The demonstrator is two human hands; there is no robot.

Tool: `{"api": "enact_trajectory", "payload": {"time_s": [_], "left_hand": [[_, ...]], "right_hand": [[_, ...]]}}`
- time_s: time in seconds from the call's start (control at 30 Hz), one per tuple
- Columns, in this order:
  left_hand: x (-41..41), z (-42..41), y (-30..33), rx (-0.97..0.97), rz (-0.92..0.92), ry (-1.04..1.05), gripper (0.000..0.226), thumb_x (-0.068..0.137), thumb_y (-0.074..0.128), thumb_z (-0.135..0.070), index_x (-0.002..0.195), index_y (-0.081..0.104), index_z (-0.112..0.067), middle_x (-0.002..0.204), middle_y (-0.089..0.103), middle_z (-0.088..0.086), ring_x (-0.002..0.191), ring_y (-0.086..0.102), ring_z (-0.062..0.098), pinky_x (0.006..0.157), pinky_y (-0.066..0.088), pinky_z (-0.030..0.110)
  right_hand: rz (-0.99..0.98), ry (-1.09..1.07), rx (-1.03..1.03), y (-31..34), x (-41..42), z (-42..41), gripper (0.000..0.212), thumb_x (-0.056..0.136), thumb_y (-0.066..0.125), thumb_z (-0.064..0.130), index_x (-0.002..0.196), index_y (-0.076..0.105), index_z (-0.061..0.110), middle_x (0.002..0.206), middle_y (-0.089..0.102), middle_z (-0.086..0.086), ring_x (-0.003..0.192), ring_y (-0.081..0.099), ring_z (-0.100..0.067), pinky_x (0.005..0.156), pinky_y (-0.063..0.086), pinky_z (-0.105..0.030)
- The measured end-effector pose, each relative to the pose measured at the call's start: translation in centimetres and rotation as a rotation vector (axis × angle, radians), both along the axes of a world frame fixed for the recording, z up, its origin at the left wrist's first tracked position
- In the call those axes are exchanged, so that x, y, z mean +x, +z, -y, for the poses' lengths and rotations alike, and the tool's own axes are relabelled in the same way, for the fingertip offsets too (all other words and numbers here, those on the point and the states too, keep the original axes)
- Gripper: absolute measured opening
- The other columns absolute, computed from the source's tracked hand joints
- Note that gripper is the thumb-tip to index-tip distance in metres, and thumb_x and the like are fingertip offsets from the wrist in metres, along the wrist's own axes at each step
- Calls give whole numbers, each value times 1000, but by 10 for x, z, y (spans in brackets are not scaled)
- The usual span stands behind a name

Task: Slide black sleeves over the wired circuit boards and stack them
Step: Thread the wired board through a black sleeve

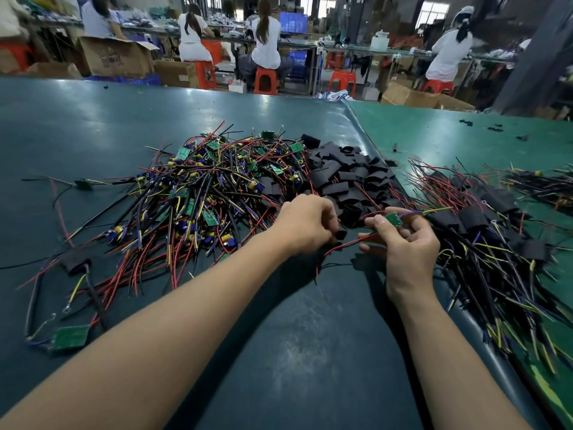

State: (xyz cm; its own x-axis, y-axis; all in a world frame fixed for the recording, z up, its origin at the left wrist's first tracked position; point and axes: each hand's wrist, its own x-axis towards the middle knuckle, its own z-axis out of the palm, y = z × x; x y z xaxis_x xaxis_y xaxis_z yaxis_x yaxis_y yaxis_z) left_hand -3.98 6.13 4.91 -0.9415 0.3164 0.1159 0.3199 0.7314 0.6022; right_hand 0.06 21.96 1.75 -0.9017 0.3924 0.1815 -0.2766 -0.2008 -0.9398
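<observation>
Right hand [403,240]: fingers curled around a small green circuit board [393,219], pinched near the fingertips, board held just above the bench [294,336]. Purple and yellow leads run off the board to the right; a red wire [347,243] trails from it toward the left hand and down onto the bench surface.

Left hand [305,225]: fingers curled, pinching a short black sleeve [341,234] at the fingertips. Sleeve sits just beside the red wire, close to the right hand. Whether the wire end has entered the sleeve cannot be told.

Pile of bare wired boards [198,193]: large tangle left of the hands, green boards mixed with red, black, yellow and blue wires. Loose black sleeves [344,175] heaped directly behind the hands, touching the tangle's right edge. Sleeved boards [483,231] lie stacked to the right, wires fanning toward the near edge; the stack straddles the seam where the dark mat meets the brighter green surface.

One separate green board [69,336] with wires lies alone at near left.

Background: seated workers in white tops on red stools [266,80], cardboard boxes [116,57] on the floor.
</observation>
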Motion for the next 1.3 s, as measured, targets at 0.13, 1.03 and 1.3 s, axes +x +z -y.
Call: {"api": "enact_trajectory", "payload": {"time_s": [0.13,1.03,1.3], "left_hand": [[36,28,-3,-46,-380,140,17,76,77,-14,82,64,-24,77,61,-11,88,57,20,83,44,37],[65,74,-38,281,-407,53,49,74,84,-13,119,65,-13,97,72,-6,90,70,8,85,56,36],[64,72,-39,340,-457,39,52,72,85,-17,119,63,-13,97,71,-3,86,70,11,81,58,38]], "right_hand": [[-33,-9,-31,1,3,-2,15,93,62,0,97,59,14,78,72,-7,58,70,-23,46,54,-27],[-8,114,-210,-3,-13,6,19,89,66,-4,98,59,11,75,74,-9,73,73,-22,62,58,-25],[-15,148,-209,-4,-13,17,22,87,66,-5,100,57,10,73,74,-10,70,73,-20,61,58,-24]]}}
